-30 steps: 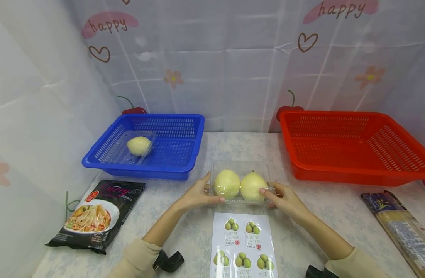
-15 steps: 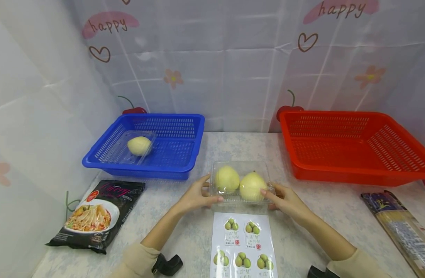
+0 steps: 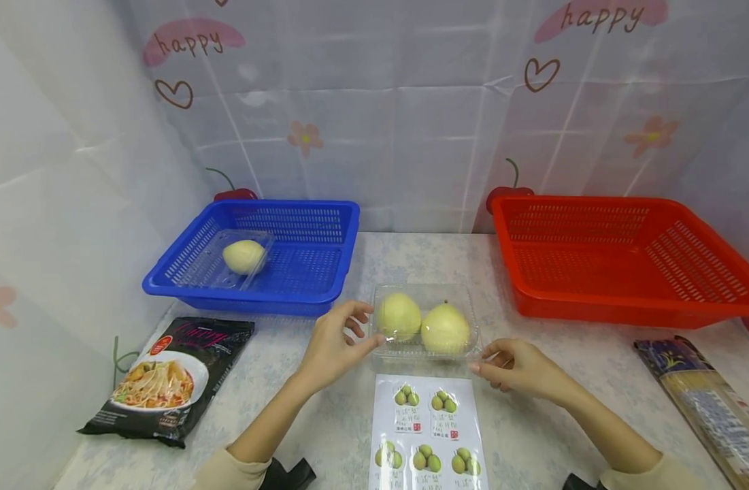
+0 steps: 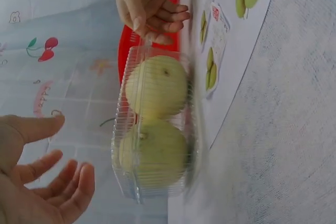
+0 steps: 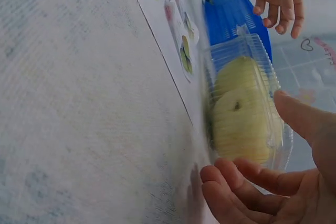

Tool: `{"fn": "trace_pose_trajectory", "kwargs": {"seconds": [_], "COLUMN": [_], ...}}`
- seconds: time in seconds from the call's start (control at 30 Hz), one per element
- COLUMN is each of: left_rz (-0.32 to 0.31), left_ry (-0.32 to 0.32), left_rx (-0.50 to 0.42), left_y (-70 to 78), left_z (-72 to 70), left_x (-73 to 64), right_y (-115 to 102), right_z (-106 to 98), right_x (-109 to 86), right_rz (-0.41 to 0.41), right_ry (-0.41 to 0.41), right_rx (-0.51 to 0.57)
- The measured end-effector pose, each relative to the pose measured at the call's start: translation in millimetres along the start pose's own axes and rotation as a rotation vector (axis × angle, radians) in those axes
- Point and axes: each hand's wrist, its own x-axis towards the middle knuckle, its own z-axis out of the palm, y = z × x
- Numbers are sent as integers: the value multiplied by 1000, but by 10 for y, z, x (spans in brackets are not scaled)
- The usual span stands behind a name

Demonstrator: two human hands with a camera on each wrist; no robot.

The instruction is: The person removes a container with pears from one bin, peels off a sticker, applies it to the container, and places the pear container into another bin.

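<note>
A clear plastic clamshell box [image 3: 420, 291] stands on the table in front of me with two pale yellow-green pears, one left [image 3: 399, 317] and one right [image 3: 445, 329], inside. Its lid lies over the fruit. My left hand [image 3: 331, 350] is at the box's left side, fingers spread and loosely bent; the left wrist view shows it apart from the plastic, holding nothing. By the near right corner is my right hand [image 3: 521, 371], thumb and fingers apart. Just nearer to me lies a white sticker sheet [image 3: 429, 435] printed with green pears.
At the back left is a blue basket [image 3: 307, 299], holding another clear box with a pale pear [image 3: 243, 257]. A red basket [image 3: 625, 309] sits back right. A black noodle packet [image 3: 172, 381] lies left, and a long pack of pale dry noodles [image 3: 705, 408] lies far right.
Both hands have let go of the clamshell box: the left has drawn back to the left, the right down and to the right. The pears have settled slightly; the box stays in place.
</note>
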Motion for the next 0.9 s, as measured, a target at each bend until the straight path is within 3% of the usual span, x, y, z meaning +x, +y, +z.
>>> {"fn": "trace_pose_trajectory", "kwargs": {"seconds": [0.1,0.2,0.3,0.43,0.63,0.77,0.9], "left_rz": [56,72,101,161,214,239,250], "left_ry": [-116,-273,-406,-529,-644,-672,-682], "left_rx": [-138,-183,-140,-17,195,302,343], "left_y": [39,47,67,93,98,69,37], "left_z": [-6,33,95,203,378,465,507], "left_x": [-6,-13,-24,-50,-115,-155,-172], "right_y": [-11,-30,-59,-100,-136,-139,-133], "right_z": [-38,-38,2,91,223,296,362], "right_x": [-42,-74,-87,-83,-68,-72,-58], "right_rz": [-118,-233,-295,-326,-318,-295,-304], "right_ry": [-78,-155,-201,-160,-89,-92,-101], "right_rx": [-97,-157,-186,-236,-310,-338,-338]}}
